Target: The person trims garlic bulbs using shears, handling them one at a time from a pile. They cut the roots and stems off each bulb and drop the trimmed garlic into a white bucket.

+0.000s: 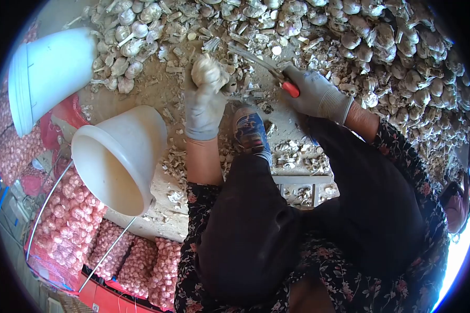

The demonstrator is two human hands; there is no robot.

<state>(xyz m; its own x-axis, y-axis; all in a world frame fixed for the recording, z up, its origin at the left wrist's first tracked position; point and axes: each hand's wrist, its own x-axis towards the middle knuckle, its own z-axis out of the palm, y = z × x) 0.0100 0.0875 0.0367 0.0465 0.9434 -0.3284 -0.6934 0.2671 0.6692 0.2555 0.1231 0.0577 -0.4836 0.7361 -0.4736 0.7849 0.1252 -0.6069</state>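
**Trimming one garlic bulb with shears**

Holding one bulb (209,70) up in the gloved left hand (203,107), wrapping the fingers tight around it, above the ground (141,96) and just in front of the big pile (391,57). Gripping the shears (269,70) in the gloved right hand (317,95), closing the fingers around the red handles. Pointing the blades to the left, toward the bulb, near to it but seemingly not touching it. Not being able to tell whether the blades are parted or together, being too thin and small there.

Judging the step: apparently being in the middle of cleaning this single bulb, with bringing the tool to its stalk or root end for a cut.

Judging the next move: probably calling for turning the bulb so that the end to cut is facing the blades, for setting the blades close to the head without biting into the cloves, and for holding the left fingertips away from the edge. Then likely needing a place for the trimmed bulb. Seeing for this a white bucket (120,156) lying on its side near the left arm, and a second bucket (47,73) farther to the left.

Seeing also one shoe (250,130) below and between the hands, scraps (297,151) around it, and bags (68,219) full of garlic at the lower left.
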